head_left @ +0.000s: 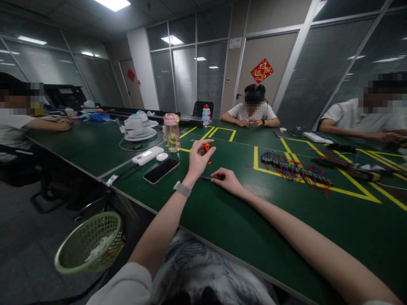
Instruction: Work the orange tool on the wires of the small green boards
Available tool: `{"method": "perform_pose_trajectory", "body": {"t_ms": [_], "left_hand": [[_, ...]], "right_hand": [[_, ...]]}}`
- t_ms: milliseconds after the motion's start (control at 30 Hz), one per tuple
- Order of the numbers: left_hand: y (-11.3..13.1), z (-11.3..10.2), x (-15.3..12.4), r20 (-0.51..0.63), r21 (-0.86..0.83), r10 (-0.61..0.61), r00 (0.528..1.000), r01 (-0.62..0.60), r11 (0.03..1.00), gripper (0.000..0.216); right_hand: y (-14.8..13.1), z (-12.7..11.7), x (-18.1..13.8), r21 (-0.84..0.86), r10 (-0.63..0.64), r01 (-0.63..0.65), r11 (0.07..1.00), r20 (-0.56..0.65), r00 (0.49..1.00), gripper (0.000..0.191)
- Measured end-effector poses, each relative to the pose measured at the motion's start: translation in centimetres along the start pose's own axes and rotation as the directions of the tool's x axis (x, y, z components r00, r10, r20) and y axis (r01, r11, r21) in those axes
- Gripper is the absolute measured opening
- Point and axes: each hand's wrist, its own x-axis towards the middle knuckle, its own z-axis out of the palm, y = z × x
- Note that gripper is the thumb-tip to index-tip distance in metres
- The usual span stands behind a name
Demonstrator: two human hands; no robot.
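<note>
My left hand (199,159), with a grey-banded watch on the wrist, curls around a small orange and black screwdriver (207,147). The tool stands roughly upright, its thin shaft reaching down toward a small circuit board (206,178) with wires. Whether the tip touches the board is too small to tell. Low on the green table, my right hand (227,181) is closed in a pinch at the board's right end. Its fingertips partly hide the board and its wires.
Right of my hands lies a row of wired circuit boards (295,169) inside yellow tape. On the left are a phone (161,170), a white power bank (148,156), a pink-lidded bottle (172,133) and white fans (139,127). A green basket (89,241) stands below. Other people sit around the table.
</note>
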Motion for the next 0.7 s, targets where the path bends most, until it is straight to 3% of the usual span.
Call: {"method": "perform_pose_trajectory", "body": {"t_ms": [100, 333, 433, 600, 700], "left_hand": [[0.11, -0.17, 0.07, -0.017, 0.04, 0.032, 0.999, -0.031, 0.999, 0.021], [-0.26, 0.35, 0.13, 0.142, -0.281, -0.123, 0.982, 0.159, 0.946, 0.038], [-0.19, 0.35, 0.03, 0.115, -0.229, -0.106, 0.988, 0.131, 0.965, 0.037], [-0.08, -0.02, -0.01, 0.03, -0.021, 0.021, 0.999, -0.02, 1.0, 0.025], [-0.25, -0.01, 0.08, 0.053, -0.099, -0.004, 0.999, 0.009, 0.995, 0.025]], "right_hand": [[-0.05, -0.03, -0.03, 0.005, -0.002, 0.002, 1.0, 0.002, 1.0, 0.014], [-0.05, -0.02, 0.01, 0.005, 0.006, -0.006, 1.0, 0.005, 1.0, 0.015], [-0.02, -0.02, 0.0, 0.004, 0.005, -0.005, 1.0, 0.006, 1.0, 0.015], [-0.06, -0.07, 0.0, -0.001, -0.001, 0.001, 1.0, 0.007, 1.0, 0.015], [-0.03, -0.06, 0.03, 0.0, -0.005, 0.005, 1.0, 0.005, 1.0, 0.015]]}}
